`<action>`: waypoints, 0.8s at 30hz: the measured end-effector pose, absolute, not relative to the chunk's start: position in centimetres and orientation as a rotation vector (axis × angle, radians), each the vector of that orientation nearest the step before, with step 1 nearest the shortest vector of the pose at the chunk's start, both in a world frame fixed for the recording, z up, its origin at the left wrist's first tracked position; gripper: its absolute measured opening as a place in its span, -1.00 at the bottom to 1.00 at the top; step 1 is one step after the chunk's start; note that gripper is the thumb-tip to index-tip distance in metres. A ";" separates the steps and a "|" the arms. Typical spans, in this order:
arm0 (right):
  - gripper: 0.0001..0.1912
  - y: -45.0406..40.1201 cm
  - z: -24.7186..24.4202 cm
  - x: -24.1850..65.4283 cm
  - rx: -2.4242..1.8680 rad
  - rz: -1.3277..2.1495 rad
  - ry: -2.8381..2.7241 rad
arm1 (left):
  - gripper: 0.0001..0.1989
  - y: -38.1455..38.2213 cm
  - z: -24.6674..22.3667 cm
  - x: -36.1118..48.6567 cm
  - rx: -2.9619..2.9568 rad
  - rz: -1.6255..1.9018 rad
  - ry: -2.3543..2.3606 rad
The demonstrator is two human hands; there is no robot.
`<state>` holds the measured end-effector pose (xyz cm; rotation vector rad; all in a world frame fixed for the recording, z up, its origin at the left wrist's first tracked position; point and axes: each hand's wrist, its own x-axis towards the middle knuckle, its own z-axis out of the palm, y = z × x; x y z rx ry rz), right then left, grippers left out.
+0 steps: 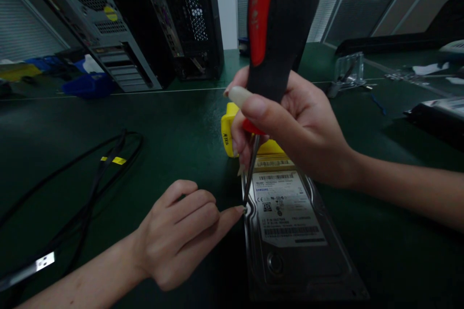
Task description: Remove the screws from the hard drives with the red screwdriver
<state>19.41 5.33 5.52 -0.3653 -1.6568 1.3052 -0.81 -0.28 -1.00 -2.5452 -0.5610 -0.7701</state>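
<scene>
A hard drive (290,260) with a white label lies on the dark green surface, its far end beside a yellow object (228,130). My right hand (300,120) is wrapped round a red and black screwdriver (268,24) held nearly upright. The shaft slants down to the drive's left edge. My left hand (181,231) is left of the drive, fingers curled, its thumb and index tips together at that edge by the screwdriver tip. Whatever small thing lies between those fingertips is too small to make out.
Two computer cases (126,24) stand at the back left, near a blue bin (89,85). Black cables (94,188) with a yellow tag lie on the left. A clear plastic box (348,70) and scattered small parts (404,76) are at the back right.
</scene>
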 end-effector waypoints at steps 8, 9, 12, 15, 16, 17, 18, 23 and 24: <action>-0.89 5.2 5.7 19.2 -0.400 1.319 -1.669 | -0.85 -0.3 -0.5 -0.2 -2.563 -0.843 -0.545; -0.90 5.1 5.8 19.2 -0.406 1.336 -1.672 | -0.85 -0.3 -0.5 -0.2 -2.564 -0.849 -0.552; -0.90 5.0 5.9 19.2 -0.433 1.377 -1.679 | -0.82 -0.2 -0.7 -0.3 -2.559 -0.859 -0.541; -0.86 4.9 5.9 19.2 -0.408 1.373 -1.684 | -0.81 -0.1 -1.1 -0.5 -2.548 -0.855 -0.530; -0.86 4.9 5.9 19.2 -0.405 1.367 -1.682 | -0.81 -0.1 -1.1 -0.5 -2.546 -0.862 -0.538; -0.85 4.9 5.9 19.2 -0.406 1.365 -1.682 | -0.83 -0.1 -1.1 -0.5 -2.549 -0.868 -0.538; -0.85 4.9 5.9 19.2 -0.418 1.364 -1.677 | -0.84 -0.1 -1.1 -0.5 -2.553 -0.873 -0.539; -0.84 5.0 5.7 19.3 -0.382 1.367 -1.703 | -0.83 -0.2 -0.6 -0.1 -2.539 -0.857 -0.570; -0.83 5.0 5.7 19.3 -0.369 1.365 -1.712 | -0.82 -0.2 -0.6 0.0 -2.522 -0.863 -0.567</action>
